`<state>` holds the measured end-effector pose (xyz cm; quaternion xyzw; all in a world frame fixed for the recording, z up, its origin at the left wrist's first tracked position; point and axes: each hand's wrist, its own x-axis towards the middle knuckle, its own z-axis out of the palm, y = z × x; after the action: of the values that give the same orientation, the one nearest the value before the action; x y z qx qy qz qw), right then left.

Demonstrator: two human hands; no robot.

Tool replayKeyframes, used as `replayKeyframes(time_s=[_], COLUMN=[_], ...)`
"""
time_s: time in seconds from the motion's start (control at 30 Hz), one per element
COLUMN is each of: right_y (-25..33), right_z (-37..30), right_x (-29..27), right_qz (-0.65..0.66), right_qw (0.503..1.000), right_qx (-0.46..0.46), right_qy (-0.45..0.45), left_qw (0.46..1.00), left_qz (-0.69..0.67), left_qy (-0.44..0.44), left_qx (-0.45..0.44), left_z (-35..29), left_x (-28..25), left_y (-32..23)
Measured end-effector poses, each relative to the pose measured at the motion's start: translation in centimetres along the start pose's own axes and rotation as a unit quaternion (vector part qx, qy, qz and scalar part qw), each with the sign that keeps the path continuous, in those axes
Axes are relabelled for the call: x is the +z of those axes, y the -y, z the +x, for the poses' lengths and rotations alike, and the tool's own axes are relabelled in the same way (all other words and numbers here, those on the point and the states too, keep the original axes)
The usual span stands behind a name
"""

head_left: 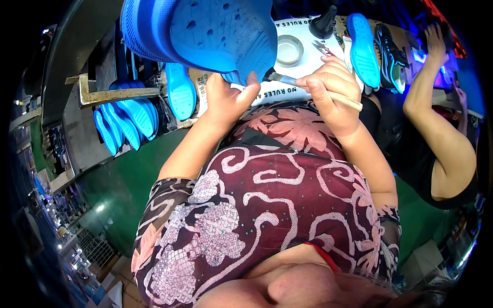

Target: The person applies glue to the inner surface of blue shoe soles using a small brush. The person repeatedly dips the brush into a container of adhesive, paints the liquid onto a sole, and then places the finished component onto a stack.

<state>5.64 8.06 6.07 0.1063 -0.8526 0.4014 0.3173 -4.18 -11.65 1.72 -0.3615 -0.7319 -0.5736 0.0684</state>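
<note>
A large blue shoe sole (221, 33), with raised ribbed sides and small holes in its inner face, looms close at the top. My left hand (228, 100) grips its near edge, thumb up; the fingers behind are partly hidden. My right hand (331, 92) is closed round a brush (285, 79) with a pale handle and dark bristles. Those bristles are at the sole's right lower edge; whether they touch it is hard to tell. Beyond the brush, a round bowl (289, 50) sits on a white sheet (308, 77) with printed lettering.
A black conical container (322, 23) and a tool with pointed tips (322, 49) lie past the bowl. A blue sole (363, 51) and a dark shoe (389, 56) lie right; several blue soles (131, 118) hang at a left rack. A co-worker's arm (436, 102) reaches in at right.
</note>
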Motion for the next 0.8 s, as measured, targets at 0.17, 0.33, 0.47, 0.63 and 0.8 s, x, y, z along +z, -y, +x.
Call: replayKeyframes(time_s=[0.17, 0.33, 0.47, 0.63, 0.8], right_y=[0.4, 0.7, 0.7, 0.2, 0.7], right_z=[0.2, 0.0, 0.2, 0.2, -0.3], right_x=[0.8, 0.4, -0.1, 0.6, -0.3], right_qz=[-0.009, -0.008, 0.018, -0.003, -0.036], right_qw=[1.0, 1.0, 1.0, 1.0, 0.999], right_qx=[-0.001, -0.006, 0.018, -0.005, 0.0], right_qy=[0.006, 0.007, -0.017, -0.006, 0.005], left_qw=[1.0, 0.999, 0.998, 0.991, 0.995], left_qz=[-0.009, -0.036, 0.003, 0.109, 0.081], left_qy=[0.006, -0.002, 0.005, 0.045, 0.002], left_qx=[-0.002, 0.031, 0.07, 0.061, 0.056], left_z=[0.2, 0.6, 0.9, 1.3, 0.7], left_x=[0.2, 0.3, 0.2, -0.2, 0.0], left_y=[-0.3, -0.2, -0.2, -1.1, 0.0])
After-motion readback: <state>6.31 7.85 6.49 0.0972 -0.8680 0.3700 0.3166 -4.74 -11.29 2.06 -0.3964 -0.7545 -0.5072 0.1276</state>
